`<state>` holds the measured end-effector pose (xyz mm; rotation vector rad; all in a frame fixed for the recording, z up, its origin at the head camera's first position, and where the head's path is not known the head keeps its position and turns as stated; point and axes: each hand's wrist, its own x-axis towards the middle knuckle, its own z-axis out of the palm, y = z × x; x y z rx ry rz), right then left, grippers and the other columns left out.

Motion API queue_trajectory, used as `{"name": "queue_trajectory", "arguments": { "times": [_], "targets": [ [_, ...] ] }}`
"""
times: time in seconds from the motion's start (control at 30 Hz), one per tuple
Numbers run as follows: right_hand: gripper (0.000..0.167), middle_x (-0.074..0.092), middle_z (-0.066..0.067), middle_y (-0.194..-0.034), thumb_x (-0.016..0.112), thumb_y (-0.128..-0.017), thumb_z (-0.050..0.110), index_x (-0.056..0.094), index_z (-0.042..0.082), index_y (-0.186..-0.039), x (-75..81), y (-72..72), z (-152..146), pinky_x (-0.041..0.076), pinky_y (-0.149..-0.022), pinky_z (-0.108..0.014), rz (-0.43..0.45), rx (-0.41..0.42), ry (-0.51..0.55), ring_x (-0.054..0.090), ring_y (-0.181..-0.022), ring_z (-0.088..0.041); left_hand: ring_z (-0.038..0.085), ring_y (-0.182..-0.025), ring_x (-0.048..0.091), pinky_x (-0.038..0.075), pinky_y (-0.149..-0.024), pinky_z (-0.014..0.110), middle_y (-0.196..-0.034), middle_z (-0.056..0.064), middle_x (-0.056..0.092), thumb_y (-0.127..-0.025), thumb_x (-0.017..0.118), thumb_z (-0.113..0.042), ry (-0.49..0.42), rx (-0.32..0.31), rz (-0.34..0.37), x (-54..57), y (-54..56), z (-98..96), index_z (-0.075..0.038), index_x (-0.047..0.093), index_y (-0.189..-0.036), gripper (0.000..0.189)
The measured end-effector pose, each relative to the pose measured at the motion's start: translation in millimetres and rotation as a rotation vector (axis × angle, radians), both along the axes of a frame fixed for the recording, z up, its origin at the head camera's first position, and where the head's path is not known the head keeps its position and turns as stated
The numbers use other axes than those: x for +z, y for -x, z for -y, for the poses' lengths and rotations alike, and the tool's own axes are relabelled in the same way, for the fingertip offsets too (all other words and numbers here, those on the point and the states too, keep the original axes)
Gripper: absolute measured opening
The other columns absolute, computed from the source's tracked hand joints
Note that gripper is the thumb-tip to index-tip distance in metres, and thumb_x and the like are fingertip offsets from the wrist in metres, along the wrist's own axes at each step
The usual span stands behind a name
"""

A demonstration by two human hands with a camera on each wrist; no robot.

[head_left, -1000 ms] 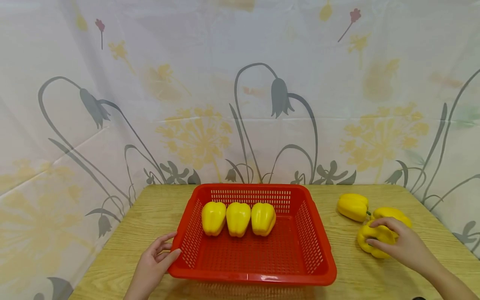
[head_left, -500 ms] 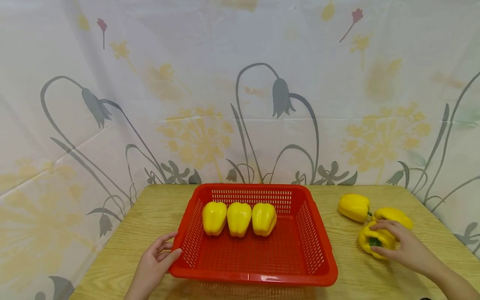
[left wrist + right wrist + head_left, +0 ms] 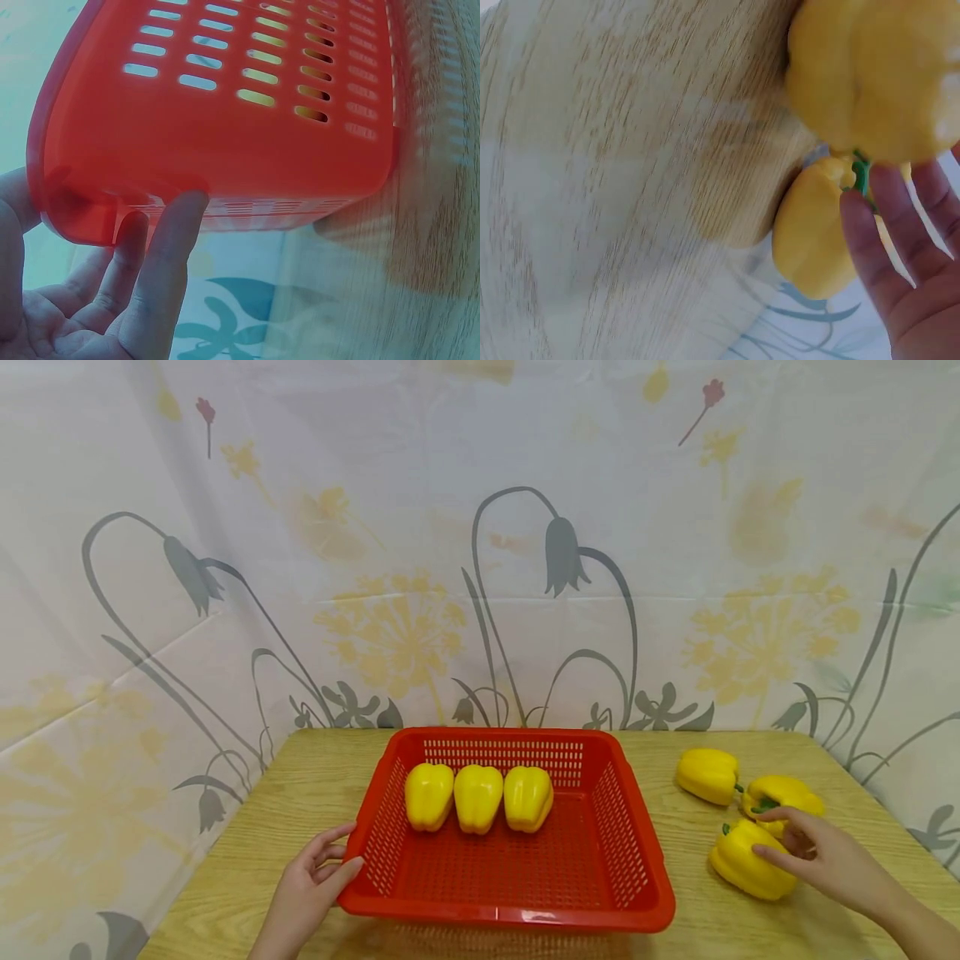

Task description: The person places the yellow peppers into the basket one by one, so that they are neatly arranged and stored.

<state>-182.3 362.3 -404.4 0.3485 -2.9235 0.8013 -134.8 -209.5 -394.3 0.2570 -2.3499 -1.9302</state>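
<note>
My left hand [image 3: 303, 887] holds the left rim of a red plastic basket [image 3: 495, 913], thumb on the edge and fingers along the outer wall in the left wrist view. Three yellow bell peppers [image 3: 477, 799] stand in a row inside the basket. To its right, my right hand [image 3: 836, 864] is at the front loose yellow bell pepper [image 3: 750, 862]. The thumb lies against this pepper's right side; in the right wrist view the fingers extend beside it, fairly straight. Its green stem points up and left.
Two more yellow bell peppers lie on the wooden table [image 3: 315, 785]: one pepper [image 3: 707, 775] at the back left of the group, another pepper [image 3: 795, 793] just behind the right hand. A flower-patterned sheet [image 3: 420, 527] hangs behind the table.
The front loose pepper has turned, its stem swinging from facing me to upper left. My right hand has shifted slightly right, its fingers spread wider. The left hand and basket stay put.
</note>
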Motion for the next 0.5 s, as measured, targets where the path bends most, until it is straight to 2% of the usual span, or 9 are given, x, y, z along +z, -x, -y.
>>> {"name": "queue_trajectory", "arguments": {
  "times": [0.07, 0.17, 0.23, 0.27, 0.33, 0.37, 0.43, 0.5],
  "targets": [
    [0.038, 0.043, 0.004, -0.066, 0.067, -0.087, 0.025, 0.056, 0.002, -0.114, -2.7, -0.6, 0, 0.030, -0.047, -0.025, -0.032, 0.019, 0.020, 0.038, -0.053, -0.006, 0.025, -0.086, 0.064, 0.054, -0.063, 0.034, -0.096, 0.014, 0.059, -0.085, 0.068, -0.009, -0.001, -0.003, -0.005, 0.2, 0.2, -0.3, -0.005, 0.051, -0.129, 0.048],
    [0.038, 0.044, 0.007, -0.071, 0.074, -0.080, 0.022, 0.058, 0.006, -0.110, -6.5, -1.0, -1, 0.032, -0.049, -0.023, -0.127, 0.058, 0.026, 0.039, -0.059, -0.001, 0.026, -0.087, 0.064, 0.054, -0.063, 0.034, -0.096, 0.014, 0.059, -0.084, 0.068, -0.009, -0.004, -0.007, -0.010, -0.1, 0.4, -0.3, -0.005, 0.051, -0.129, 0.048],
    [0.045, 0.048, 0.006, -0.083, 0.082, -0.071, 0.022, 0.060, 0.009, -0.109, -9.3, -0.3, -2, 0.038, -0.054, -0.023, -0.207, 0.102, 0.008, 0.041, -0.072, 0.003, 0.027, -0.087, 0.064, 0.054, -0.064, 0.034, -0.095, 0.014, 0.059, -0.084, 0.068, -0.009, 0.000, -0.007, -0.010, -0.3, 0.7, -0.3, -0.005, 0.051, -0.129, 0.048],
    [0.051, 0.049, 0.005, -0.091, 0.085, -0.066, 0.022, 0.061, 0.011, -0.109, -10.7, -0.1, -3, 0.041, -0.060, -0.027, -0.237, 0.131, 0.006, 0.041, -0.081, 0.004, 0.027, -0.087, 0.064, 0.054, -0.064, 0.034, -0.095, 0.013, 0.059, -0.084, 0.068, -0.009, 0.002, -0.007, -0.010, -0.3, 0.7, -0.3, -0.005, 0.051, -0.129, 0.048],
    [0.063, 0.047, 0.006, -0.108, 0.089, -0.056, 0.025, 0.061, 0.016, -0.112, -14.0, 0.4, -4, 0.043, -0.069, -0.036, -0.287, 0.191, -0.027, 0.034, -0.099, 0.008, 0.026, -0.087, 0.064, 0.054, -0.064, 0.033, -0.095, 0.013, 0.059, -0.084, 0.068, -0.009, 0.005, -0.004, -0.007, -0.4, 0.6, -0.2, -0.005, 0.051, -0.129, 0.048],
    [0.069, 0.046, 0.007, -0.116, 0.090, -0.052, 0.027, 0.060, 0.018, -0.114, -15.7, 0.6, -4, 0.042, -0.072, -0.036, -0.297, 0.224, -0.041, 0.031, -0.105, 0.010, 0.026, -0.087, 0.064, 0.054, -0.064, 0.033, -0.094, 0.013, 0.059, -0.084, 0.068, -0.009, 0.005, -0.002, -0.002, -0.3, 0.6, -0.3, -0.006, 0.052, -0.129, 0.048],
    [0.078, 0.043, 0.012, -0.123, 0.091, -0.048, 0.030, 0.059, 0.020, -0.119, -19.3, 1.1, -5, 0.040, -0.078, -0.033, -0.304, 0.286, -0.058, 0.025, -0.112, 0.012, 0.026, -0.087, 0.064, 0.054, -0.065, 0.033, -0.094, 0.013, 0.059, -0.084, 0.068, -0.009, 0.013, -0.003, -0.005, -0.2, 0.5, -0.2, -0.005, 0.051, -0.129, 0.048],
    [0.083, 0.043, 0.014, -0.126, 0.091, -0.047, 0.028, 0.057, 0.019, -0.122, -22.8, 1.6, -4, 0.034, -0.083, -0.021, -0.301, 0.332, -0.049, 0.023, -0.114, 0.014, 0.025, -0.086, 0.064, 0.054, -0.065, 0.032, -0.094, 0.012, 0.059, -0.084, 0.068, -0.009, 0.017, -0.002, -0.002, 0.1, 0.3, -0.1, -0.005, 0.051, -0.129, 0.048]
  ]
}}
